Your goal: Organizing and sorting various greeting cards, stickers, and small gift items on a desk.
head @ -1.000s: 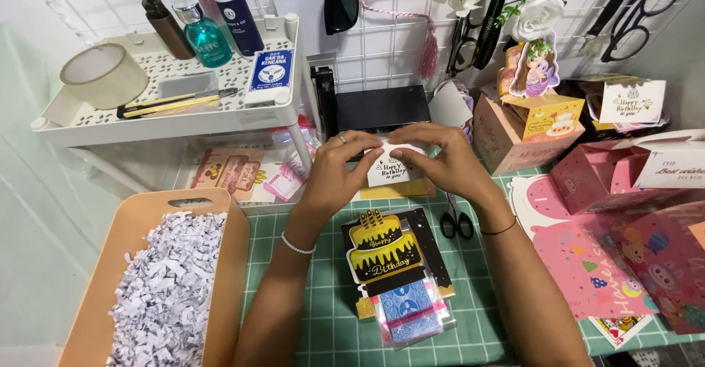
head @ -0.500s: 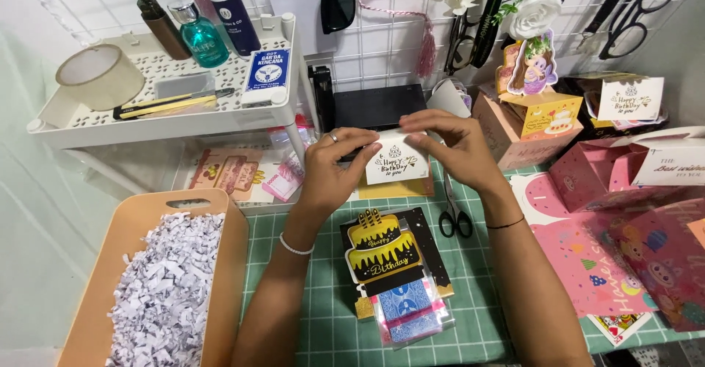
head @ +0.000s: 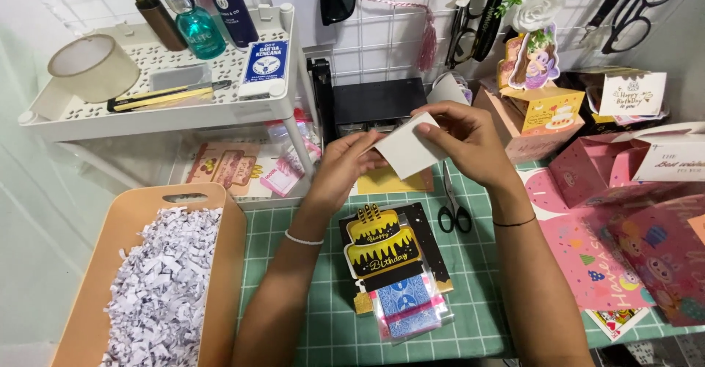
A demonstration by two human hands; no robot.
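Both hands hold a small white card (head: 408, 149) above the green cutting mat (head: 294, 249). My left hand (head: 344, 169) pinches its lower left corner. My right hand (head: 461, 138) grips its top right edge, and the card's blank side faces me. Below the hands lies a black and yellow cake-shaped card (head: 382, 246) on a black backing, with a blue patterned packet (head: 406, 307) in clear wrap under it. Black-handled scissors (head: 453, 205) rest on the mat just right of that card, near my right wrist.
An orange bin (head: 220, 264) of shredded paper stands at the left. A white shelf (head: 176, 95) holds a tape roll (head: 92, 66), bottles and a blue box. Pink gift boxes (head: 624, 169) and printed sheets crowd the right. A black machine (head: 367, 103) sits behind the hands.
The card has been turned over: its printed face showed earlier, now the blank side faces me. Both hands have shifted slightly right and apart.
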